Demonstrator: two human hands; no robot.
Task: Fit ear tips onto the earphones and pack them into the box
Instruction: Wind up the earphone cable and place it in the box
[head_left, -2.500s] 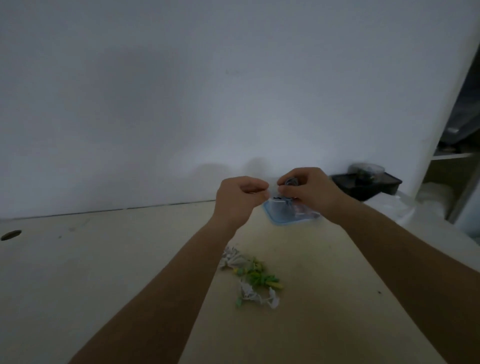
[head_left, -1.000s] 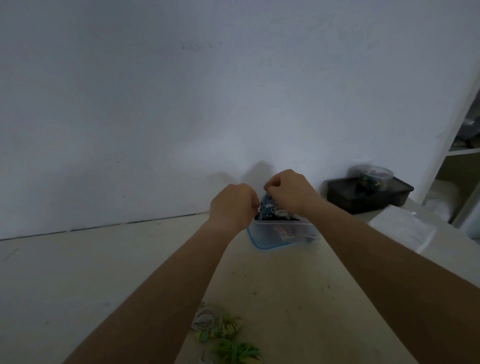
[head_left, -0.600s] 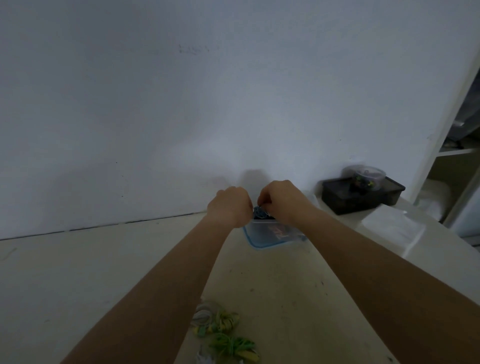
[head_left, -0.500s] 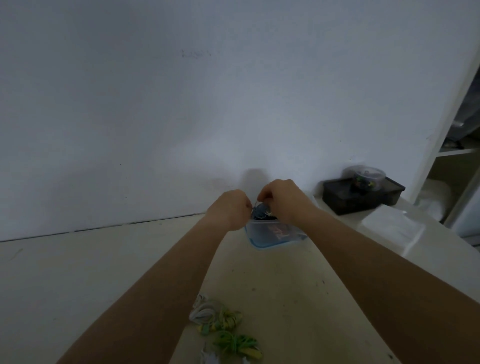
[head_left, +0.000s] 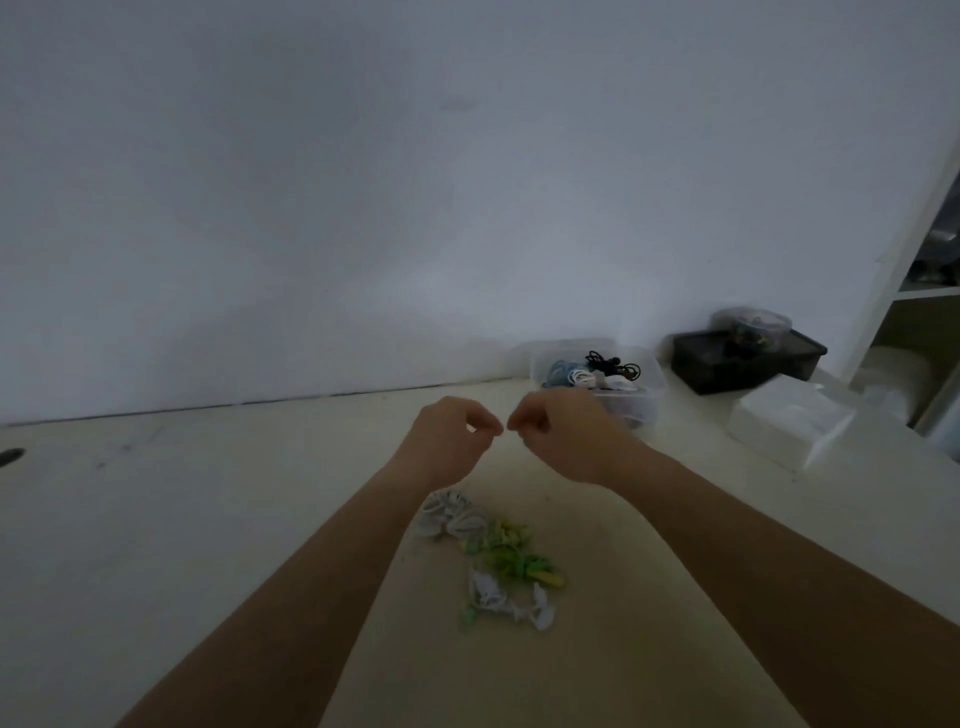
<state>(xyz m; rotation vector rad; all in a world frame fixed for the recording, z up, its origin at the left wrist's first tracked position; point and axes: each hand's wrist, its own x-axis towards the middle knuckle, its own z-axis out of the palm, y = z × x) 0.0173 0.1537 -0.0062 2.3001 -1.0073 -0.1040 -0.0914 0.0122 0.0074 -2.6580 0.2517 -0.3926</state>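
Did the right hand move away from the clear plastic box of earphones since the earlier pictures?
Yes. It was over the clear plastic box then; now the right hand is nearer the person, in front of the box, fingers curled.

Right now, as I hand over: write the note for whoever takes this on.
Hands: the left hand and right hand are raised over the table, fingers curled, fingertips nearly meeting. Nothing shows in either, though a tiny ear tip could be hidden.
Done: several earphones lie in the open box, behind the right hand.
Left to do: the white and green pile between the forearms. Cannot tell if tips are fitted.
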